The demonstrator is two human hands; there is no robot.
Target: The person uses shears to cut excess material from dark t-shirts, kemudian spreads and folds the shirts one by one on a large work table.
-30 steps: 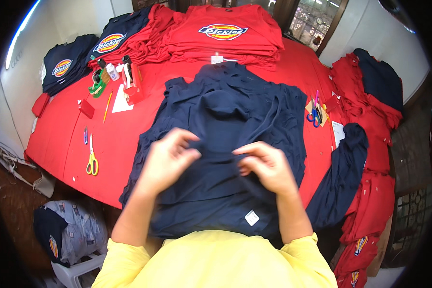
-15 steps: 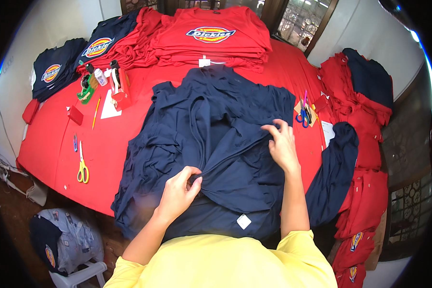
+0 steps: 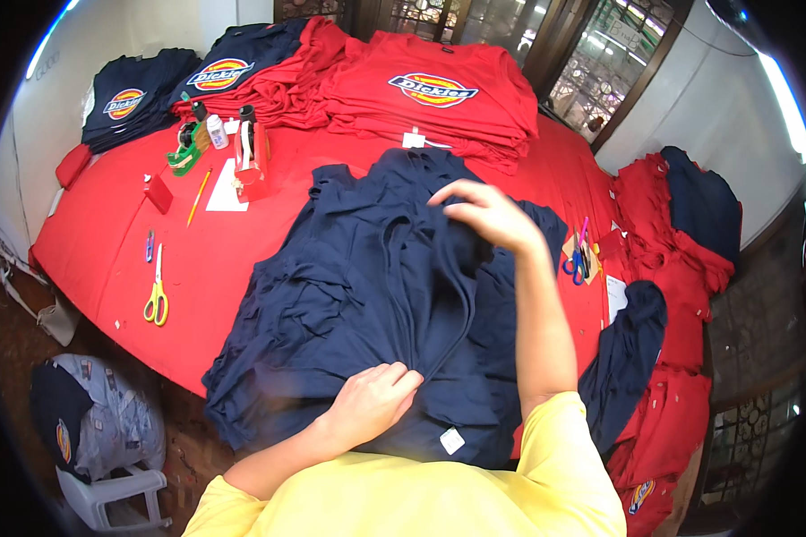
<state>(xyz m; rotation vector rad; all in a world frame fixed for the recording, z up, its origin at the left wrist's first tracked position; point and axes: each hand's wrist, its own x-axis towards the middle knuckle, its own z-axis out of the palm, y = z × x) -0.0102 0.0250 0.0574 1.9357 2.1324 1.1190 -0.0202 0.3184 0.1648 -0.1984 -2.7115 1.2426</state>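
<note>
A heap of dark navy garments [image 3: 313, 286] lies in front of me on the red-covered table. My left hand [image 3: 378, 403] is closed on a fold of the navy cloth near the table's front edge. Farther out, my right hand [image 3: 488, 215] is over the upper part of the same cloth, its fingers curved and apart. Between the two hands, folds of the cloth form a long loop. A small white label [image 3: 452, 440] shows at the heap's near side, below my left hand.
Yellow-handled scissors [image 3: 156, 304], a small cutter [image 3: 150, 245], a pencil [image 3: 199, 197] and a red tape dispenser [image 3: 252, 161] lie to the left. Blue scissors [image 3: 578, 262] sit right. Folded red shirts [image 3: 430, 98] stand behind, and more red garments [image 3: 658, 331] hang along the right.
My right hand has moved up and left over the cloth. My left hand has moved nearer to me and right, drawing the cloth's fold along. The view has shifted slightly.
</note>
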